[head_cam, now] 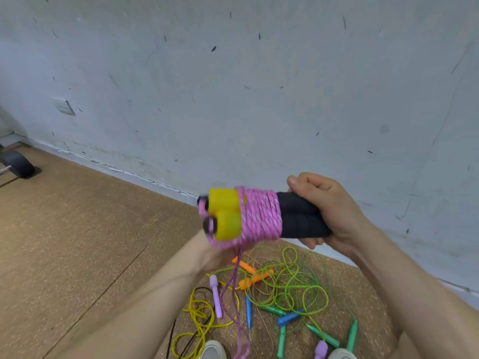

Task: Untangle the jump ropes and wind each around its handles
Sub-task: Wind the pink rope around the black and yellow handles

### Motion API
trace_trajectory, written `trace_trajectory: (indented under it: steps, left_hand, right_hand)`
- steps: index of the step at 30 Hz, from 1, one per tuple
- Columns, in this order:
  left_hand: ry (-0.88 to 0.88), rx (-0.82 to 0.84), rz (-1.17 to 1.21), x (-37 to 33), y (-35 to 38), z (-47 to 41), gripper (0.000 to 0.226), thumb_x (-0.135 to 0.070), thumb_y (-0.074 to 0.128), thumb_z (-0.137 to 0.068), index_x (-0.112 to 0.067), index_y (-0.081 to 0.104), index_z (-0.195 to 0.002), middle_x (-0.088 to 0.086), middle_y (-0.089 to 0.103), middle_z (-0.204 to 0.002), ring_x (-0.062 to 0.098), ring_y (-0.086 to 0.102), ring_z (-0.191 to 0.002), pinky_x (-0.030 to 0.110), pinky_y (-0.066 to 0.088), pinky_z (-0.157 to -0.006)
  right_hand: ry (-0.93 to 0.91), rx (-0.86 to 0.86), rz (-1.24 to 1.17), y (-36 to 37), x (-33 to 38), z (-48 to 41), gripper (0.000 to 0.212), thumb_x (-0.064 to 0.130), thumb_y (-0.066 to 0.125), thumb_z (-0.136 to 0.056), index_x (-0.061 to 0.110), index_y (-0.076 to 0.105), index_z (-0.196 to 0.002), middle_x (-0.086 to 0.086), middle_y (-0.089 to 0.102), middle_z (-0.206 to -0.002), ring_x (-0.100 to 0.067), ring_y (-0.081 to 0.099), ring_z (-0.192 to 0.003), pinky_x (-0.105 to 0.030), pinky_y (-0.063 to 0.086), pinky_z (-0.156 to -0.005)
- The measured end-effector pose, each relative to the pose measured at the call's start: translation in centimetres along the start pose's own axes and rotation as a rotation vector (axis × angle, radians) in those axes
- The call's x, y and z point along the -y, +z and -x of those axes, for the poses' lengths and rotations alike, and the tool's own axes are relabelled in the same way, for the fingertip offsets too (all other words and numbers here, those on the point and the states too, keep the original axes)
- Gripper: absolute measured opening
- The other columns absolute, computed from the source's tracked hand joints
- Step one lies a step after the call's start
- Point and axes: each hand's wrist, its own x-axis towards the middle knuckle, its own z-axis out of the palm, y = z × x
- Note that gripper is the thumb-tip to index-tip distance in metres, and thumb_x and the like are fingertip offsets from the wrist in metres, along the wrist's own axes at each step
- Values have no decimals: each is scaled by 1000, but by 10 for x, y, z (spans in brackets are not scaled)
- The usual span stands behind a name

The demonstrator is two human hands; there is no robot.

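Note:
My right hand (328, 208) grips the black foam ends of two jump-rope handles (298, 216) held side by side, with yellow caps (224, 215) pointing left. Pink rope (260, 216) is wound in many turns around their middle. My left hand (220, 251) sits under the wound part, blurred and mostly hidden, and a loose pink strand (233, 286) hangs from there down to the floor. Whether its fingers pinch the strand I cannot tell.
On the cork floor below lies a tangle of ropes: green rope (298, 283) with green handles (281, 340), yellow rope (199, 314), orange handles (248, 268), blue handles (289, 318), lilac handles (216, 299). The wall (233, 86) stands close ahead. My shoes (213, 349) are at the bottom edge.

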Motion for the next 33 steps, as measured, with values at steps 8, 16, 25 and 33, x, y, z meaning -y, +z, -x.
trace_trajectory:
  steps: [8, 16, 25, 33]
  left_hand:
    - [198, -141, -85, -3, 46, 16, 13, -11, 46, -100, -12, 56, -92, 5, 57, -67, 8, 30, -40, 18, 20, -41]
    - [328, -277, -465, -9, 40, 12, 25, -28, 54, -96, -11, 63, -80, -4, 52, -62, 10, 43, -55, 27, 39, -56]
    - [465, -339, -1198, -18, 44, 29, 23, -31, 49, -97, -14, 62, -90, -1, 60, -67, 23, 55, -65, 34, 37, -56]
    - [831, -279, -1849, -23, 37, 32, 28, -25, 89, -54, -26, 62, -63, -4, 47, -50, 20, 47, -41, 22, 21, -40]
  right_hand:
    - [-21, -418, -157, 9, -13, -17, 36, 35, 65, -89, 11, 42, -75, -18, 60, -55, -27, 49, -31, -21, 31, -33]
    - [11, -520, -147, 9, -19, -20, 35, 38, 60, -94, 10, 47, -79, -18, 64, -60, -27, 50, -33, -22, 34, -34]
    - [-239, -587, 465, 13, -30, -25, 28, 38, 58, -94, 19, 49, -76, -14, 61, -74, -34, 58, -48, -31, 44, -36]
    - [-186, -422, 1087, 7, -27, -23, 31, 44, 49, -96, 17, 49, -80, -6, 60, -68, -31, 57, -64, -42, 50, -58]
